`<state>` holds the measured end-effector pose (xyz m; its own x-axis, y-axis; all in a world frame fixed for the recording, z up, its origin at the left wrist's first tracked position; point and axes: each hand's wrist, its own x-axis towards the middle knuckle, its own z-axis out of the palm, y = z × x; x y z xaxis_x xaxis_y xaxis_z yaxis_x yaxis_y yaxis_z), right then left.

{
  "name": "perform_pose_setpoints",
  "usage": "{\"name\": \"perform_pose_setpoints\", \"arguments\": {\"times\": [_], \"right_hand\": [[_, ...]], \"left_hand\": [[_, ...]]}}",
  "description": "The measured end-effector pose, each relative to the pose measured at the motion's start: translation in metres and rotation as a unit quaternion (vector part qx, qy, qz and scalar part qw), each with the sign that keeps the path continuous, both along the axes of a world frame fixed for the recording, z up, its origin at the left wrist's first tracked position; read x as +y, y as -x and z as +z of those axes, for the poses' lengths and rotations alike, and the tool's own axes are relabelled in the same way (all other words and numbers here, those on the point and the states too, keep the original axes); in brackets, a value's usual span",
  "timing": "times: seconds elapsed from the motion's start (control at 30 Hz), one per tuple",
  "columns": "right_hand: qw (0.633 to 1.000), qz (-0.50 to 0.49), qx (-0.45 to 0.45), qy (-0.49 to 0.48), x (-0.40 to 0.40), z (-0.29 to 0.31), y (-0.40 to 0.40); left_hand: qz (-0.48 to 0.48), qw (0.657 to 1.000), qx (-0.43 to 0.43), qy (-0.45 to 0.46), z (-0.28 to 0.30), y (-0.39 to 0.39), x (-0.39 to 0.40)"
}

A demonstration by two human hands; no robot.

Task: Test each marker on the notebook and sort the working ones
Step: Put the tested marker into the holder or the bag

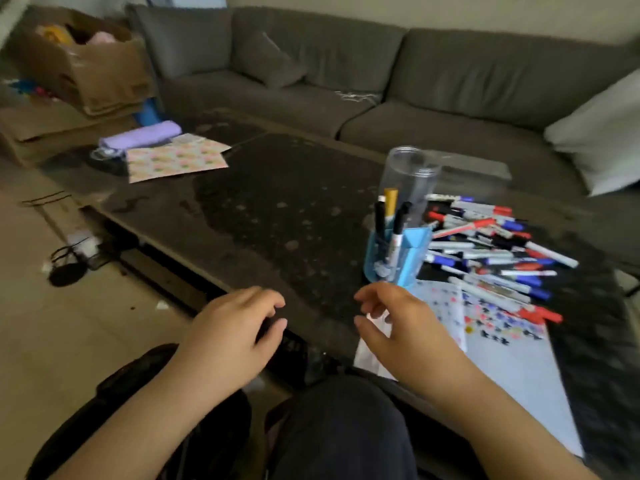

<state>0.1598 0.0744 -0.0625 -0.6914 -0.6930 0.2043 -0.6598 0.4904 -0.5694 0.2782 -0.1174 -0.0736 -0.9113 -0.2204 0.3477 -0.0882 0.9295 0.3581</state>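
A heap of several red, blue and black markers lies on the dark table at the right. In front of the heap is a white notebook page covered with coloured test marks. A blue pen holder stands left of the heap with three markers upright in it. My left hand hovers over the table's near edge, fingers loosely curled and holding nothing. My right hand hangs over the notebook's left part, just in front of the holder, fingers relaxed and holding nothing.
A clear plastic jar stands behind the holder. Patterned paper sheets and a purple pouch lie at the table's far left. A grey sofa runs behind the table, with cardboard boxes at the far left.
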Motion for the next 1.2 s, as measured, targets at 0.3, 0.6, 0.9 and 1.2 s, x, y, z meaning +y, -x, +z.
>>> {"name": "perform_pose_setpoints", "arguments": {"times": [0.3, 0.6, 0.9, 1.2], "right_hand": [[0.979, -0.202, -0.019, -0.025, 0.131, -0.004, 0.07], [0.957, -0.279, -0.023, -0.082, 0.183, -0.023, 0.142], [0.941, -0.324, 0.012, -0.091, 0.166, -0.04, 0.261], [0.919, -0.351, 0.005, -0.178, 0.145, -0.059, 0.332]], "left_hand": [[-0.197, 0.98, 0.036, 0.011, 0.012, 0.144, 0.128], [-0.236, 0.972, 0.009, 0.004, -0.018, 0.239, 0.183], [-0.209, 0.977, -0.002, -0.034, -0.038, 0.27, 0.179], [-0.197, 0.977, 0.011, -0.083, -0.039, 0.289, 0.183]]}}
